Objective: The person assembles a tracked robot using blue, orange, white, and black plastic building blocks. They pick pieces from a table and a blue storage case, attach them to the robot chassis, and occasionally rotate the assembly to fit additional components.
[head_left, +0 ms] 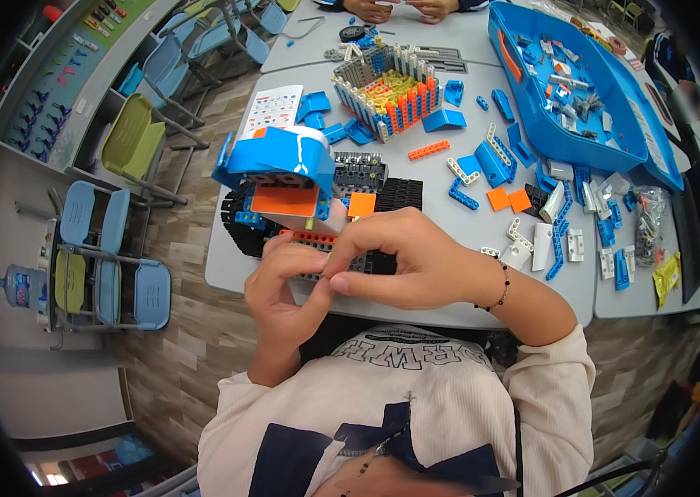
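Observation:
My left hand (282,286) and my right hand (404,258) meet fingertip to fingertip at the near edge of the table. Both pinch at one spot, and whatever is between the fingertips is too small and covered to name. Just beyond them stands a tracked toy vehicle built of plastic bricks, with a blue and orange cab (283,170). Black track (399,195) runs along its sides. An orange beam with holes (308,238) shows on the model right behind my fingers, which hide part of its near side.
A pentagon-shaped brick box (391,95) with yellow pieces inside stands farther back. Loose blue, white and orange parts (495,161) lie to the right. A blue bin (569,91) of parts sits at the far right, and an instruction sheet (271,108) lies left. Another person's hands (399,8) rest across the table.

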### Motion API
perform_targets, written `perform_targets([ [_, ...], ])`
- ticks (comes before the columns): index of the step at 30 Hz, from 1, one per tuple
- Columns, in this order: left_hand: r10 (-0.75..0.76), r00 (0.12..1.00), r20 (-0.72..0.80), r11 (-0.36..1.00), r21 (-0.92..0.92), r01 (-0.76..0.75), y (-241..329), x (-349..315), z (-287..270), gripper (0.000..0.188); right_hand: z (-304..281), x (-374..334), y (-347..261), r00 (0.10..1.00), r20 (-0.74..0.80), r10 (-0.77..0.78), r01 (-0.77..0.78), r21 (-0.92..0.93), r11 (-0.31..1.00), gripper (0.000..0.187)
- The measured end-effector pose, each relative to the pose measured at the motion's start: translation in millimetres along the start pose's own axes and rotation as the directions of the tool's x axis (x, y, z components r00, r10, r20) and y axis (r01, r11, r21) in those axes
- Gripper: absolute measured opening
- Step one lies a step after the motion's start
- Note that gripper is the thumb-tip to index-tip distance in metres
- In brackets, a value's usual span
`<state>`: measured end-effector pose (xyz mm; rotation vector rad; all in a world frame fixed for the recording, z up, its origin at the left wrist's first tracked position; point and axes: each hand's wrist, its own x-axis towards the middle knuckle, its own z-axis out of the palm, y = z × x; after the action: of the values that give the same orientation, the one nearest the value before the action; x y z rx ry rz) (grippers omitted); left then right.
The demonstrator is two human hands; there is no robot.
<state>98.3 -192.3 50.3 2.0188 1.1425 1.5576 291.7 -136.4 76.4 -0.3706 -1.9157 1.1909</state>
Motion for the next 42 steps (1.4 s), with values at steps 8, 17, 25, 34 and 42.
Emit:
perform_targets([
  [8,0.240,0.962,-0.129,0.886,0.435,-0.162,-1,10,3,0.023,-18,8,24,0.948,-0.287,0.136,-0.210,-0.245,0.947,0.016],
  [17,0.276,0.959,-0.067,0.768,0.615,-0.178,-7,16,9,0.021,-13,15,49,0.961,-0.273,0.038,-0.096,-0.201,0.975,0.026],
  [25,0.303,0.950,-0.072,0.761,0.618,-0.196,-13,11,9,0.021,-13,19,47,0.971,-0.238,0.017,-0.078,-0.250,0.965,0.027],
  [34,0.422,0.905,-0.045,0.639,0.723,-0.262,-25,7,12,0.019,-14,19,44,0.972,-0.225,0.062,-0.110,-0.210,0.972,0.027],
  [42,0.542,0.840,-0.005,0.483,0.820,-0.307,-39,3,15,0.017,-15,19,43,0.976,-0.199,0.089,-0.127,-0.190,0.974,0.029],
])
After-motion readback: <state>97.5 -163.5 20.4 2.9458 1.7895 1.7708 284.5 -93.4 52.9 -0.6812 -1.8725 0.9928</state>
